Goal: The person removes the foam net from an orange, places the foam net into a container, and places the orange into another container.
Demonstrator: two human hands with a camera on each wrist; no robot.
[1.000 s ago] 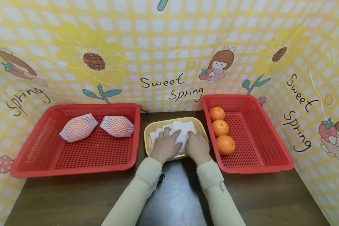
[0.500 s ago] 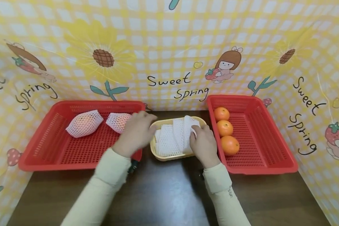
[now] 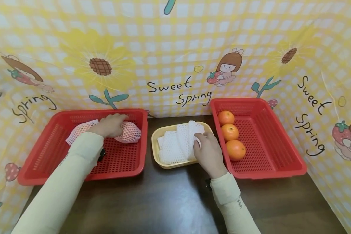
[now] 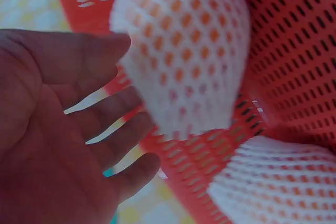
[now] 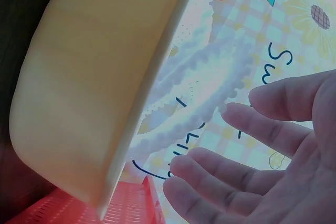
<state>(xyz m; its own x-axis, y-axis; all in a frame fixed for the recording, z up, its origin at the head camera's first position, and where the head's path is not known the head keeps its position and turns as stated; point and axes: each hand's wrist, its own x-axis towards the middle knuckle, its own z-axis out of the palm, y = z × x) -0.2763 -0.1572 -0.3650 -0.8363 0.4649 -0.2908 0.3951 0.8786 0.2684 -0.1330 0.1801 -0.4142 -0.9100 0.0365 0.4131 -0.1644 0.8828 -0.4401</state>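
My left hand (image 3: pixel 110 125) reaches into the left red basket (image 3: pixel 117 175), between two oranges in white foam net sleeves. In the left wrist view its fingers are spread, with the fingertips right at the nearer netted orange (image 4: pixel 184 45) and not curled round it. The second netted orange (image 3: pixel 79 131) is partly hidden behind my wrist in the head view. Over the right end of a small yellow tray (image 3: pixel 172 165), my right hand (image 3: pixel 209 149) hovers with loosely bent fingers beside white foam net sleeves (image 3: pixel 172 148). One sleeve (image 5: pixel 210 77) sticks up above the rim, close to its fingertips.
A second red basket (image 3: pixel 280 146) stands on the right, with three bare oranges (image 3: pixel 235 150) in a row along its left wall. Behind everything hangs a yellow checked cloth (image 3: pixel 163 48). The dark tabletop (image 3: pixel 163 208) shows in front.
My left hand has left the yellow tray and moved left into the left red basket. My right hand stays at the tray's right end, its fingers now off the sleeves.
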